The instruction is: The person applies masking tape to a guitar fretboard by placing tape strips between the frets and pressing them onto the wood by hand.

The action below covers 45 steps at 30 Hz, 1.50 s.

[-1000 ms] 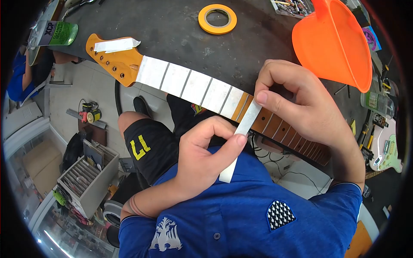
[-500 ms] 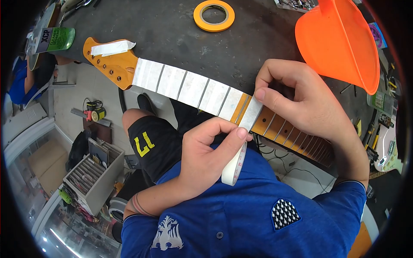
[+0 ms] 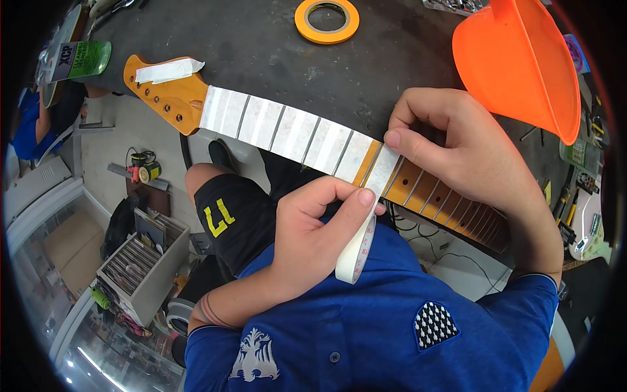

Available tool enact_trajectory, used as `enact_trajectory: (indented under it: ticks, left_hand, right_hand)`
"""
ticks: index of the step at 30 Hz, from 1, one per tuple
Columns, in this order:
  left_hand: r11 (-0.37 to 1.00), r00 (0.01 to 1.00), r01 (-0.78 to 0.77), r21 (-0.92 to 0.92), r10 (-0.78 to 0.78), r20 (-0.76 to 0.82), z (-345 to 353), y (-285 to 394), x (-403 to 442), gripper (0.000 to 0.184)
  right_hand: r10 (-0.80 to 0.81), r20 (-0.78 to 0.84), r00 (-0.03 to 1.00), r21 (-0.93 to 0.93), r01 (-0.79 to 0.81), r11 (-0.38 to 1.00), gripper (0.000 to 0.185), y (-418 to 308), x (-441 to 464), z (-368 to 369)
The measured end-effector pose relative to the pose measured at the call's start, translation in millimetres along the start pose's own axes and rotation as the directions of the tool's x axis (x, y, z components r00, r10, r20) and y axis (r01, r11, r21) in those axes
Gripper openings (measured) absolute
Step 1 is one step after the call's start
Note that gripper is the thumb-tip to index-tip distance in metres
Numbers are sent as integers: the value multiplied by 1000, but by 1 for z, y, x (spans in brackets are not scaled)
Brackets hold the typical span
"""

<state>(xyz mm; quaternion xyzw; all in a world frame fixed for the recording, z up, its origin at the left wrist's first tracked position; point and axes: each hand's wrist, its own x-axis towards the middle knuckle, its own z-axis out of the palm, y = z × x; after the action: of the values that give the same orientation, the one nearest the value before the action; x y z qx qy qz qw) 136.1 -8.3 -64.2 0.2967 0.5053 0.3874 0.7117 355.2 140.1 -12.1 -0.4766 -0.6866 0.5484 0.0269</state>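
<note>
A guitar neck (image 3: 428, 193) lies across the front edge of the dark table, its orange headstock (image 3: 171, 99) at the left. White tape (image 3: 261, 121) covers the fretboard between frets on the left part; bare wood shows to the right. My left hand (image 3: 313, 228) pinches a white tape strip (image 3: 381, 171) at the neck's near edge, and the strip's loose end hangs curled below. At the far edge, my right hand (image 3: 450, 144) has thumb and forefinger closed on the strip's upper end. The strip lies across the fretboard beside a narrow uncovered band.
On the table are a yellow tape roll (image 3: 326, 21), an orange funnel-like container (image 3: 516, 65) and a green-labelled bottle (image 3: 81, 59). Tools and a pale guitar body (image 3: 586, 228) are at the right. A person in blue (image 3: 31, 127) is at the far left.
Both hands have brought the strip from a slant above the neck down onto the fretboard, slightly leftward. The view has shifted a little.
</note>
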Motion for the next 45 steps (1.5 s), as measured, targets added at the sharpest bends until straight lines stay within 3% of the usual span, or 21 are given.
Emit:
enact_trajectory:
  ticks: [45]
  left_hand:
    - [996,998,-50,73,47,39,-6,-3,2,23]
  right_hand:
    - [-33,-36,999,-65,31,997,26,-2,0,4]
